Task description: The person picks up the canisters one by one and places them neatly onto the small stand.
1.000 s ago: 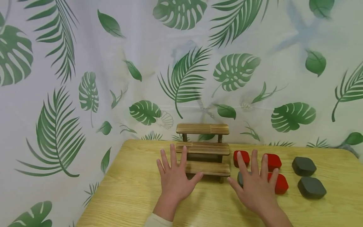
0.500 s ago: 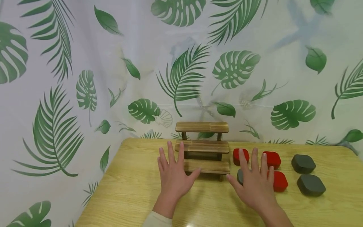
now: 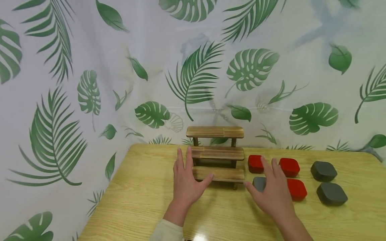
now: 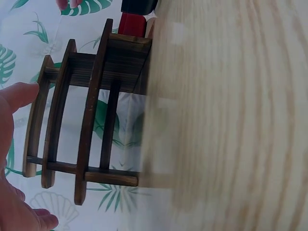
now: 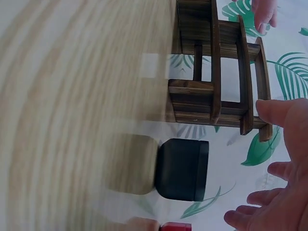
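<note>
A dark wooden three-tier step rack stands at the back of the table. My left hand hovers in front of its left side, fingers extended and thumb spread, holding nothing. My right hand is likewise raised and empty, its thumb near the rack's lower right corner. Behind and beside it lie rounded-square red boxes, one left of the fingers, and a grey box that the hand partly covers. In the right wrist view this dark box shows a lid seam, beside the rack.
Another red box and a third red box sit right of my right hand. Farther right are two dark grey boxes, one behind and one nearer. A leaf-patterned cloth hangs behind the wooden table.
Both hands have turned inward, palms more toward each other, and their fingers have drawn closer together. The head view has shifted slightly. Rack and boxes keep their places.
</note>
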`<action>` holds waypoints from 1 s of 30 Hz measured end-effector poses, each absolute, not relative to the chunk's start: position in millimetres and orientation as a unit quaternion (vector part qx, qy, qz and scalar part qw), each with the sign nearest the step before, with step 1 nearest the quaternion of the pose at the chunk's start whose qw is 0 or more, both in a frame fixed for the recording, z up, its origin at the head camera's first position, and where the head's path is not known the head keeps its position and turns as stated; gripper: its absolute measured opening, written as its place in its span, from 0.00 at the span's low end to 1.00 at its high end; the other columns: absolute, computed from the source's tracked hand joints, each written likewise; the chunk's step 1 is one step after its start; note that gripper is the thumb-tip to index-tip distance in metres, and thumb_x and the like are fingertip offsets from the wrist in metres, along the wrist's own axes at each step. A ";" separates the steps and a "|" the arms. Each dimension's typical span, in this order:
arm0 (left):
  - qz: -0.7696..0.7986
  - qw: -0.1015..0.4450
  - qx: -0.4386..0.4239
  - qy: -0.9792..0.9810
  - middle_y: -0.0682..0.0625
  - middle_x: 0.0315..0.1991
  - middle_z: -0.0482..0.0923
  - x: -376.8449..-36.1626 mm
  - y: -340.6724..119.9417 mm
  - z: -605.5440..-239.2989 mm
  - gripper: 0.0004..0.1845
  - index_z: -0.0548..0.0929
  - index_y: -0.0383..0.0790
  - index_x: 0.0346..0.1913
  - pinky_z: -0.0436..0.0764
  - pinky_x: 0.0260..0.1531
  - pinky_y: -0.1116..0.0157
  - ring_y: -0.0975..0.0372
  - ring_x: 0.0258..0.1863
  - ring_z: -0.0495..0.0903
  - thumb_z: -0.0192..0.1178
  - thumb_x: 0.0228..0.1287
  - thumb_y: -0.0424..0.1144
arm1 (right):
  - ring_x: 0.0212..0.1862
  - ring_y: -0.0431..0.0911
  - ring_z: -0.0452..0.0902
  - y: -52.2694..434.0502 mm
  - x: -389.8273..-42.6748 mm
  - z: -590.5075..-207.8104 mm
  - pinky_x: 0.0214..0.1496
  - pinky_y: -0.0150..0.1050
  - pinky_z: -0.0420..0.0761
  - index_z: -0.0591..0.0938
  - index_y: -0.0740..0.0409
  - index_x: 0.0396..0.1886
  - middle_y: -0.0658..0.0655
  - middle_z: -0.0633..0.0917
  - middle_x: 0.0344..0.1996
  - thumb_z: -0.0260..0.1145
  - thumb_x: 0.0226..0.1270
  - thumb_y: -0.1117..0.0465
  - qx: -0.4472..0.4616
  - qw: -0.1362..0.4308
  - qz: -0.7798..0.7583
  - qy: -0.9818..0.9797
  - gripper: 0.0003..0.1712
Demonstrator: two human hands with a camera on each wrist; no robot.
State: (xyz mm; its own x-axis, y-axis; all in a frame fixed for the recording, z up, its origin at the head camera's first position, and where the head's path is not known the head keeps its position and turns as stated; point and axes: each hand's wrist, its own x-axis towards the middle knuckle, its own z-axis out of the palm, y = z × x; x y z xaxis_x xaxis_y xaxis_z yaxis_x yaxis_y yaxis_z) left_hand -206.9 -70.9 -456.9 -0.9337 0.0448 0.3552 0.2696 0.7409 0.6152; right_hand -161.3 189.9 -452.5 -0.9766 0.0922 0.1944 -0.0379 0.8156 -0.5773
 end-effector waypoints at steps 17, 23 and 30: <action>-0.474 0.116 -0.086 -0.869 0.49 0.79 0.40 -219.9 -70.3 -468.5 0.62 0.47 0.59 0.81 0.61 0.61 0.36 0.41 0.74 0.46 0.78 0.48 0.57 | 0.63 0.73 0.60 196.3 -166.3 -462.7 0.52 0.70 0.71 0.65 0.60 0.74 0.74 0.59 0.70 0.75 0.58 0.43 -0.058 0.049 0.344 -0.936 0.51; -0.495 0.112 -0.085 -0.857 0.49 0.79 0.44 -222.2 -70.8 -474.3 0.62 0.50 0.56 0.80 0.61 0.62 0.37 0.43 0.73 0.48 0.80 0.46 0.55 | 0.63 0.74 0.61 197.8 -166.7 -468.2 0.55 0.70 0.69 0.70 0.61 0.70 0.74 0.61 0.68 0.78 0.54 0.47 -0.049 0.050 0.347 -0.935 0.48; -0.526 0.120 -0.092 -0.837 0.47 0.77 0.48 -225.0 -72.3 -479.9 0.60 0.55 0.54 0.79 0.61 0.64 0.40 0.46 0.73 0.51 0.82 0.44 0.51 | 0.63 0.76 0.60 200.9 -167.3 -473.3 0.55 0.71 0.68 0.73 0.61 0.68 0.76 0.61 0.68 0.80 0.53 0.49 -0.054 0.036 0.345 -0.936 0.45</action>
State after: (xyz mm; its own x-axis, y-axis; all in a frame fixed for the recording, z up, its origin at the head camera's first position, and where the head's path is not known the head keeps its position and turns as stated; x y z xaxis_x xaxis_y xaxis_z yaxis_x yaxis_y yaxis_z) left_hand -225.0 -72.3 -479.9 -0.9540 0.0283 0.2985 0.2812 0.4299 0.8580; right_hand -167.3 200.9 -473.3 -0.9917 0.1253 0.0296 0.0762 0.7565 -0.6495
